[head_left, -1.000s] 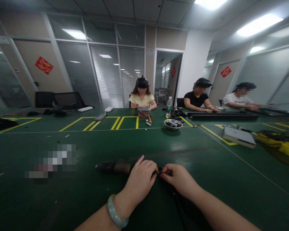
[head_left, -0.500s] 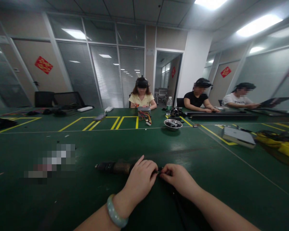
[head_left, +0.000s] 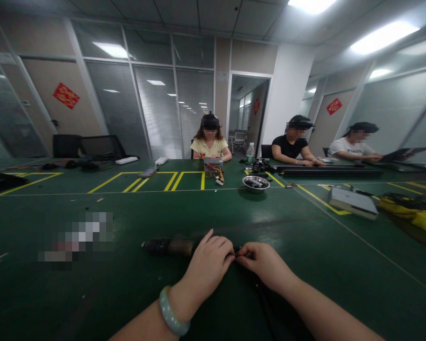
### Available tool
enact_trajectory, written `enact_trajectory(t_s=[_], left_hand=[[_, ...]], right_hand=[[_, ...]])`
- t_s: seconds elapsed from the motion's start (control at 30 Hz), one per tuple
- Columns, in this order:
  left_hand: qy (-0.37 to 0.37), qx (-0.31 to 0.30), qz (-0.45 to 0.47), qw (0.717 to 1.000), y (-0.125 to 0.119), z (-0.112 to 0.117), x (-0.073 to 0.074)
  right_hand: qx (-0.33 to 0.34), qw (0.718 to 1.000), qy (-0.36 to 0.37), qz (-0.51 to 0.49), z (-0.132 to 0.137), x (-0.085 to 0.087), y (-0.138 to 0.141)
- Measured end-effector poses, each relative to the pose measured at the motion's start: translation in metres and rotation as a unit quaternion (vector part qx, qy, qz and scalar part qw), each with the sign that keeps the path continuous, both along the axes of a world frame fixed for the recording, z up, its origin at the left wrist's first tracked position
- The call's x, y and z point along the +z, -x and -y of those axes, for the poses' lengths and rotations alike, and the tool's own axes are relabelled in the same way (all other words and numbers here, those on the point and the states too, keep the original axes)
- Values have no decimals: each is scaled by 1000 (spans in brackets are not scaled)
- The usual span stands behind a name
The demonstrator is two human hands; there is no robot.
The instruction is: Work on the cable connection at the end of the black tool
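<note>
A long dark cylindrical tool (head_left: 179, 247), brownish in its middle and with a small metal tip at its left end, lies across the green table (head_left: 135, 293). My left hand (head_left: 213, 253) lies over its right part, fingers curled round it and the thumb by its end. My right hand (head_left: 257, 258) is right beside that end, thumb and forefinger pinched together. What they pinch is small, dark and mostly hidden. Below my right hand a dark cable-like strip (head_left: 264, 303) runs toward me; whether it joins the tool cannot be made out.
Ahead stands a metal bowl (head_left: 256, 184) of dark parts, with a bottle (head_left: 249, 156) behind it. A grey box with coloured wires (head_left: 213, 166) is before a person across the table. A silver box (head_left: 353, 202) lies right. Two other people sit at the far right.
Both hands stay almost in place at the tool's right end. The fingertips shift only slightly, and the whole view drifts a little.
</note>
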State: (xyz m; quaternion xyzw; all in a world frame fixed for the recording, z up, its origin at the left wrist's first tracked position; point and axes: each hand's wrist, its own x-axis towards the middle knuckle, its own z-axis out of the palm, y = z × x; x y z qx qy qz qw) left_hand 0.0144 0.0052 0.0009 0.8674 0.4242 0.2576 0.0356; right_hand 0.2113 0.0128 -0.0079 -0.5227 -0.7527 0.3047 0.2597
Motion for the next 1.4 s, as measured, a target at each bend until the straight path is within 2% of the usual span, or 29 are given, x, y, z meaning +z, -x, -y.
enact_trajectory(t_s=[0.27,0.5,1.0,1.4], left_hand=[[-2,3,6,1000,-1,0,-2],[6,7,5,1000,0,2,2],[2,-8,12,1000,-1,-2,0],[11,-5,16,1000,0,0,3]], right_hand=[[2,1000,9,2,-1,-2,-1],[11,1000,18,6,1,4,0],[2,998,-44,51,5,9,8],[-20,999,-11,33,10,10,6]])
